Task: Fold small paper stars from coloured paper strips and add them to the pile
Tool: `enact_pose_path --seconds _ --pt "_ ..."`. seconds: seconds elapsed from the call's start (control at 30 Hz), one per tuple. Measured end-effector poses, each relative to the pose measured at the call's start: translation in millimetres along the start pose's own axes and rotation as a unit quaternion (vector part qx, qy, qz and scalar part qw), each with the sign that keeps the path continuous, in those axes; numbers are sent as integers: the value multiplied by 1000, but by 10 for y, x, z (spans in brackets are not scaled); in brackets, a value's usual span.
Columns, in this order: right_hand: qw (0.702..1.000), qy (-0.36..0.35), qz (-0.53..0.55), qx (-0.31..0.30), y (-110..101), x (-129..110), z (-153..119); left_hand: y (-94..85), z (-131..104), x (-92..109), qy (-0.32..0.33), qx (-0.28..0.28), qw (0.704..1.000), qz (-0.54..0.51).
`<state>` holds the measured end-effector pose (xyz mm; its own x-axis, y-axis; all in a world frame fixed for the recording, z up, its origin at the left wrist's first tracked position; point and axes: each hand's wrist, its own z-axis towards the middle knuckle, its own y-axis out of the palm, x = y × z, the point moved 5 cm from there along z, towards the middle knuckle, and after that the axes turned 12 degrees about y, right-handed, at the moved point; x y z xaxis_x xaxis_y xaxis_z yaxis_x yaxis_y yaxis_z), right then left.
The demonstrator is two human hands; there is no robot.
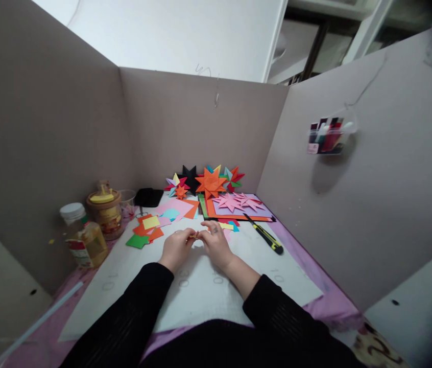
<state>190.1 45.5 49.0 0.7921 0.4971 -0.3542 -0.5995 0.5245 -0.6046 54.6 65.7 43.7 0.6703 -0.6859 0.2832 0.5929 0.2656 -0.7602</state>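
Observation:
My left hand and my right hand meet over the middle of a white sheet with pencilled numbers. Between their pinched fingertips is a small yellowish piece, mostly hidden by the fingers. Left of my left hand lie loose paper squares, among them a green one and a yellow one. Pink folded paper stars rest on a stack of coloured sheets beyond my right hand. A yellow and black cutter knife lies to the right.
Folded stars, one large and orange, stand along the back panel. At the left edge are a bottle of yellowish liquid and a lidded jar. A clear holder hangs on the right panel.

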Motion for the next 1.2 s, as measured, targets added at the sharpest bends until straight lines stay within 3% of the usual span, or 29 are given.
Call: enact_pose_path --seconds 0.3,0.7,1.2 --pt "992 -66 -109 -15 54 -75 -41 -2 12 28 12 -41 997 67" --pt "993 -64 -98 -29 48 -78 -27 -2 37 72 82 -50 993 67" --pt "990 -89 -91 -57 49 -115 -49 -12 37 77 113 -70 987 91"
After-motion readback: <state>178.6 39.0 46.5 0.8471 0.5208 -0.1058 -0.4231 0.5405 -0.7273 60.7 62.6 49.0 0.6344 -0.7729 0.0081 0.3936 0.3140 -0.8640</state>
